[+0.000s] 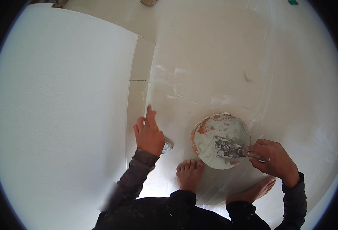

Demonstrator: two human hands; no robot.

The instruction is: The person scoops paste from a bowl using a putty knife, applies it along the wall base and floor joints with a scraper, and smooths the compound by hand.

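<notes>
My right hand [274,159] is closed round the handle of a putty knife [229,148], its broad blade smeared with pale paste. That blade lies over a round orange bucket [193,142], whose rim and inside are caked with whitish-green filler [208,152]. To the left, my left hand [150,136] is by the foot of the white wall, its fingers bent and one pointing away from me. A second smeared scraper [169,145] shows beside its palm and seems gripped in it; most of that tool is hidden by the hand.
A textured white wall [61,88] rises on my left, with a tiled skirting strip [142,57] along its base. White smears mark the beige floor [215,57]. My bare feet [189,174] stand just behind the bucket. A brown lump [148,2] lies at the far edge.
</notes>
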